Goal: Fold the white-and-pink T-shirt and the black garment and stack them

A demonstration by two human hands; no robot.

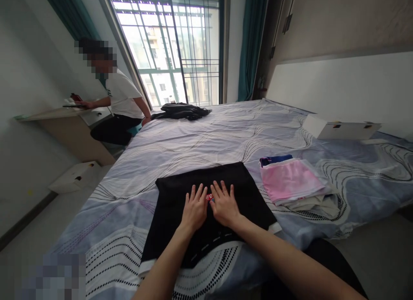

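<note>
A black piece of clothing (245, 209) lies spread flat on the bed close in front of me, with white trim at its two near corners. A small red and white print near its middle shows partly between my hands. My left hand (194, 207) rests palm down on the cloth, just left of the print, fingers stretched and spread. On the print's other side, my right hand (225, 205) lies flat on the same garment, its fingers apart too. Neither hand grips anything. To the right of the garment is a stack of folded clothes, a pink one (290, 179) on top.
The bed (206, 141) has a patterned sheet. Dark clothing (182, 111) lies at its far edge. A white box (345, 130) sits at the right. A person (124, 93) sits at the far left beside a desk (54, 114), one hand on the bed edge.
</note>
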